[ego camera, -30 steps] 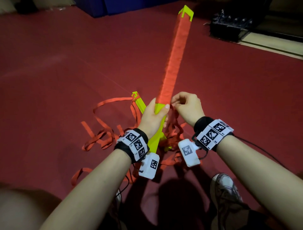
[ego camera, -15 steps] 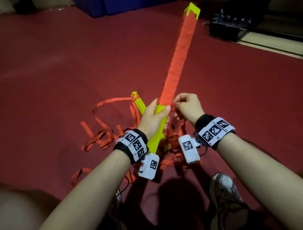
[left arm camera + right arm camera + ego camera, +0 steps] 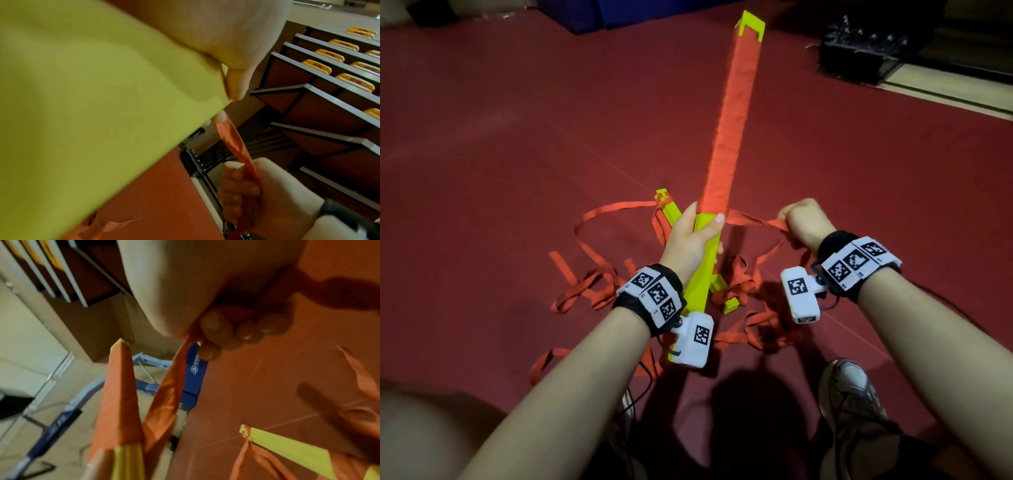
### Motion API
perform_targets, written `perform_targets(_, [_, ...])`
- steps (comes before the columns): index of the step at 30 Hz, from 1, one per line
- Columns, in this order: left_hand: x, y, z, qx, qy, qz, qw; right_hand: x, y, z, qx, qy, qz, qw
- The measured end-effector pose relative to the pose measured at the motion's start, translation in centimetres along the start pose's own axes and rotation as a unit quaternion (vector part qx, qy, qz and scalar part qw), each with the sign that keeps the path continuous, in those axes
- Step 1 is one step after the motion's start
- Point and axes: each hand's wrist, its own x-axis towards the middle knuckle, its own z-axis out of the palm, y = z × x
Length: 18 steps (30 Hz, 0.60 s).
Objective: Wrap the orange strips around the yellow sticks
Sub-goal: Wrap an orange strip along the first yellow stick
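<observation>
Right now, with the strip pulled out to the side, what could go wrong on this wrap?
1. The right hand pulls the orange strip taut; if the left hand loosens on the yellow stick, finished turns could slacken.
2. The loose strips on the floor lie tangled around the second stick and may snag.

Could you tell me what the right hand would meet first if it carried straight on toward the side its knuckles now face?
Probably the held yellow stick: the right hand faces it along the taut orange strip, with the left hand's thumb right there. Depth is unclear.
</observation>
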Motion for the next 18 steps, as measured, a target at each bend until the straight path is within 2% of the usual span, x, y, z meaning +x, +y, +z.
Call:
perform_targets(4, [0.0, 0.0, 0.5, -0.066, -0.027, -0.033, 0.997, -0.6, 1.0, 0.7, -0.106, -0.091, 0.040, 0.989])
perform_targets(7, [0.1, 0.1, 0.6, -0.051, -0.016, -0.030, 0.998, -1.2, 0.7, 1.2, -0.168, -0.070, -0.024, 0.983])
perform_targets(8, [0.1, 0.1, 0.6, -0.042, -0.013, -0.026, 0.999, -1.5, 0.1, 1.5, -0.148, -0.052, -0.058, 0.986])
perform_targets(10, [0.1, 0.0, 0.6, -0.033, -0.013, -0.020, 0.999, -2.3, -1.4, 2.5, -0.030, -0.053, -0.107, 0.992])
perform_targets(12, [0.0, -0.1, 0.7, -0.034, -0.019, -0.015, 0.999, -3.4, -3.1, 3.5, 0.148, -0.104, -0.099, 0.979])
perform_targets(14, [-0.1, 0.1, 0.8, -0.036, -0.021, -0.011, 0.999, -4.0, -4.1, 3.8, 0.262, -0.131, -0.063, 0.954])
perform_targets(18, [-0.1, 0.4, 0.2, -0.010, -0.013, 0.001, 1.000, -3.2, -3.5, 3.0, 0.258, -0.136, -0.032, 0.956])
